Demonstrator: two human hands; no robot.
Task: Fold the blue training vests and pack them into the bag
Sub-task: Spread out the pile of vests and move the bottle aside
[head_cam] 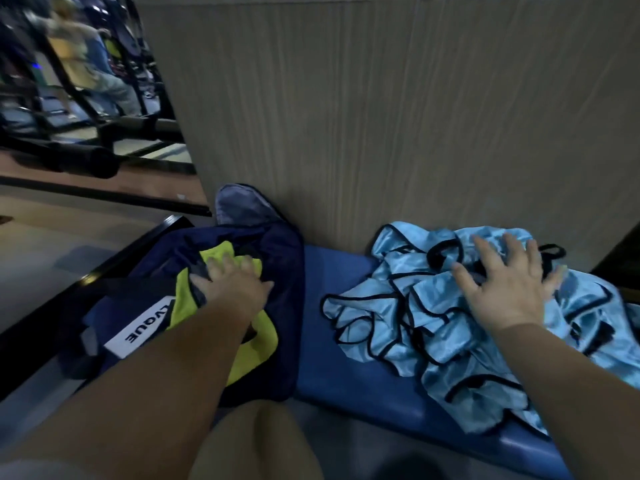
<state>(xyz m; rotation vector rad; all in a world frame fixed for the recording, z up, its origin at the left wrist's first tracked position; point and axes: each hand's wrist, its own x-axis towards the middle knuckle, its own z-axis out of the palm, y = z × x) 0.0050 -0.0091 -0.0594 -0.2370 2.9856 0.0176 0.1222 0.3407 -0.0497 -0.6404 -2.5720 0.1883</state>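
Observation:
A crumpled heap of light blue training vests (433,327) with black trim lies on the right part of a blue padded bench (349,358). My right hand (505,282) is over the top of the heap with fingers spread and straight, blurred by motion. An open navy bag (277,306) with a white label sits on the bench's left end. Yellow-green fabric (256,341) lies inside it. My left hand (232,282) presses flat on that fabric inside the bag.
A tall grey-beige panel (381,116) stands right behind the bench. A grey flap (242,206) of the bag leans against it. Black gym machines (86,98) and a person are at the far left. My knee (249,445) is at the bottom.

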